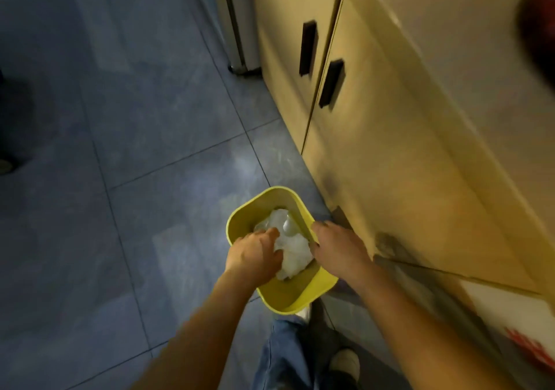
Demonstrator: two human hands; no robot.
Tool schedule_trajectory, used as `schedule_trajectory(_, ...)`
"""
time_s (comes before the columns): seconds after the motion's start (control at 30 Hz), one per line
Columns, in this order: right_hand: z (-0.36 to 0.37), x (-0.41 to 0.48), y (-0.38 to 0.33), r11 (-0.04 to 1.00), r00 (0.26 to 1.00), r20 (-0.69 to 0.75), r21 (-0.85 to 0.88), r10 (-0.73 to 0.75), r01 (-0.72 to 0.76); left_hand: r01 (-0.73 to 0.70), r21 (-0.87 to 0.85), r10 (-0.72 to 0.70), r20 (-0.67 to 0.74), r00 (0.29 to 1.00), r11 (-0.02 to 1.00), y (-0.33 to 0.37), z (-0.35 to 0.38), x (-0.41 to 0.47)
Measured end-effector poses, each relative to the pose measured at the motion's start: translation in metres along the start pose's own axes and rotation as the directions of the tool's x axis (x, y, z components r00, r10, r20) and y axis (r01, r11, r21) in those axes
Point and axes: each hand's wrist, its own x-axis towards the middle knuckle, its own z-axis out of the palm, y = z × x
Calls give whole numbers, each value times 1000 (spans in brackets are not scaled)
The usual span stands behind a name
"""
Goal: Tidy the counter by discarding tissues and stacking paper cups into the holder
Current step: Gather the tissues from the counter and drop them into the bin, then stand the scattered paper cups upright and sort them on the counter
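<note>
While the head view looks steeply down past both forearms, I see a yellow bin standing on the grey tiled floor, just beside the base of a beige cabinet.

Head view — hands and task item:
- The left hand reaches over the bin's left rim and into the opening. Its fingers are curled against a wad of white tissues; I read them as touching the wad, but I cannot tell whether they grip it or merely press on it.
- The right hand sits at the bin's right rim, with its fingertips bent over the edge. The thumb side is hidden, so I cannot tell whether the rim is pinched or only touched.
- The tissues lie inside the bin, crumpled, filling most of the visible interior. Something paler and glossy sits at the far end of the pile; I cannot identify it.

Head view — surroundings:
- Two dark vertical handles sit on either side of the seam between the cabinet doors.
- Below the bin, a blue trouser leg and a light shoe are visible — both blurred.
</note>
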Motion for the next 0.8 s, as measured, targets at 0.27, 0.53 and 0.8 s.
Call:
schedule_trajectory(0.27,-168,-53,-44,999,972,-236,43,-12,23,-141,-245,20,-437,899,959,66,-151,-66)
schedule_trajectory(0.53,-312,-155,-92,988,829,-552,60,-85,141,-444,-84,330,-548,769,892,155,-280,-154)
schedule_trajectory(0.8,-393,-276,-90,997,561,-826,-8,-53,81,-685,88,570,-637,519,723,239,-341,-234)
